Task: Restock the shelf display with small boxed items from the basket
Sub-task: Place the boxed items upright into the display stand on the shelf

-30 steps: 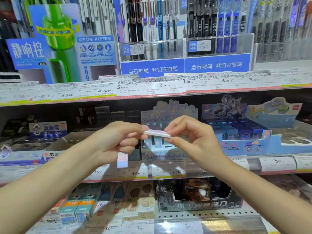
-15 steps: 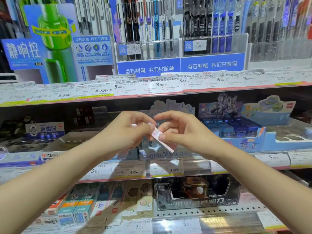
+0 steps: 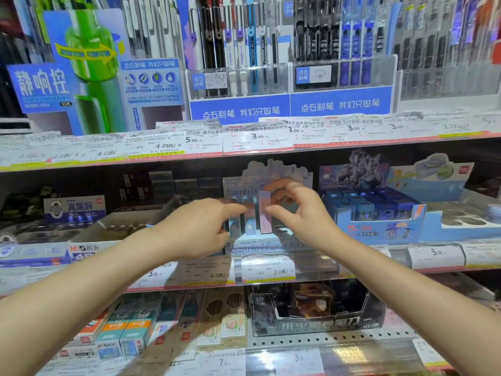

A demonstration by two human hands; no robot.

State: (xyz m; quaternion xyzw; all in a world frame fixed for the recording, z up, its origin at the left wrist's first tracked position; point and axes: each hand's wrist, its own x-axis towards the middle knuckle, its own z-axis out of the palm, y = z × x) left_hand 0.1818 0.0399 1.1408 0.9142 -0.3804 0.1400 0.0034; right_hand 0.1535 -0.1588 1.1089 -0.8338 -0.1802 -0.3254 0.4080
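head view: the right hand pinches a small pink boxed item between thumb below and curled fingers above, holding it upright at the front of the pastel display box on the middle shelf. the left hand reaches in from the left with its forefinger stretched out straight, the tip touching the boxed items already standing in the display, just beside the pink one; its other fingers are loosely bent and whether they hold anything cannot be told. both forearms cross the lower part of the frame and hide part of the shelf edge and its price tags.

right of the display box sits a blue carton of small blue items, close against it. to the left is an open grey tray, and further left a box with a blue label. the upper shelf carries racks of pens behind blue signs. on the lower shelf stands a black display box, with flat packs to its left. the basket is not in sight.
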